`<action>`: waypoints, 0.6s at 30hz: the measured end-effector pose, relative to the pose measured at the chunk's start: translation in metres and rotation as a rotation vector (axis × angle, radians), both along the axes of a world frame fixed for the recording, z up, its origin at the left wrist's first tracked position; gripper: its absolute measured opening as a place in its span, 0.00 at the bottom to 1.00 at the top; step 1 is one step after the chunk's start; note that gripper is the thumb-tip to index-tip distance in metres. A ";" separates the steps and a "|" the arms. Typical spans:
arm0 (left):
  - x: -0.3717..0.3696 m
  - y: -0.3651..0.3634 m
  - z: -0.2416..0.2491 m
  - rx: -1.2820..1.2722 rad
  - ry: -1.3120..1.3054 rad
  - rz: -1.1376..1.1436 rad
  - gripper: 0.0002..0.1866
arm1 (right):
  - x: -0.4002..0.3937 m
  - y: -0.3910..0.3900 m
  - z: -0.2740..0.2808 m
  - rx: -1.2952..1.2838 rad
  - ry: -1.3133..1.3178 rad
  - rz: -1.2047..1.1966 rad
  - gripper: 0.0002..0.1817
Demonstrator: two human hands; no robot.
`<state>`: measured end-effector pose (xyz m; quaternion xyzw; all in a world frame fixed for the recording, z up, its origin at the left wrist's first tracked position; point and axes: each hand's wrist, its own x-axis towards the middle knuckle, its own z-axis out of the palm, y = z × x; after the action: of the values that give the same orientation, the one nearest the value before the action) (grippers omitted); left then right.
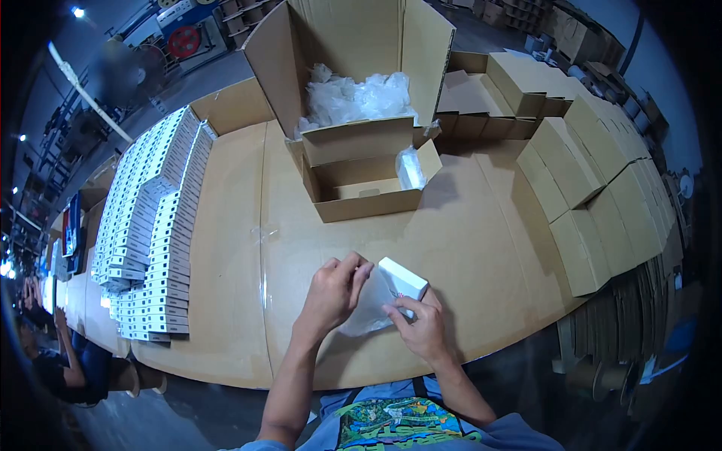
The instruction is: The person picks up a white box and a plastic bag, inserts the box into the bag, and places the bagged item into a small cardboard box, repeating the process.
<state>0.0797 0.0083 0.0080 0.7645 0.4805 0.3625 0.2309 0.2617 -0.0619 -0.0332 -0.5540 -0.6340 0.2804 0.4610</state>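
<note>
Near the front edge of the table, my right hand (pixel 420 323) has its fingers closed on a small white box (pixel 404 277). A clear plastic bag (pixel 366 310) hangs between my hands, beside the white box. My left hand (pixel 336 286) is closed at the bag's upper left, its fingertips pinched together; the bag seems to be in them. Beyond my hands stands an open brown carton (pixel 368 207), with a plastic-wrapped white item (pixel 411 168) inside at its right end. Behind it, a tall open box (pixel 344 37) holds crumpled clear plastic bags (pixel 361 98).
Stacks of small white boxes (pixel 150 225) fill the table's left side. Closed brown cartons (pixel 594 195) are piled at the right, with open cartons (pixel 481 98) at the back right. Another person's arm (pixel 69 342) shows at the far left.
</note>
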 end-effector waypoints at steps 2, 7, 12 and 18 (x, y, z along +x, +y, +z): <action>-0.005 0.004 0.013 -0.405 -0.256 0.007 0.12 | 0.000 -0.002 0.000 -0.026 0.020 0.028 0.11; -0.023 0.018 -0.034 -0.055 -0.893 0.078 0.23 | 0.000 -0.006 -0.022 -0.118 0.122 -0.089 0.11; -0.022 -0.026 -0.060 -0.516 -0.921 -0.078 0.34 | -0.002 -0.003 -0.042 -0.054 0.185 -0.175 0.14; -0.005 -0.030 -0.050 -0.481 -0.757 0.019 0.35 | 0.014 0.008 -0.010 -0.046 0.314 -0.028 0.15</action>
<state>0.0751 -0.0221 -0.0424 0.4980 0.4396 0.4970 0.5583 0.2760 -0.0538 -0.0431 -0.5227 -0.5396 0.3715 0.5455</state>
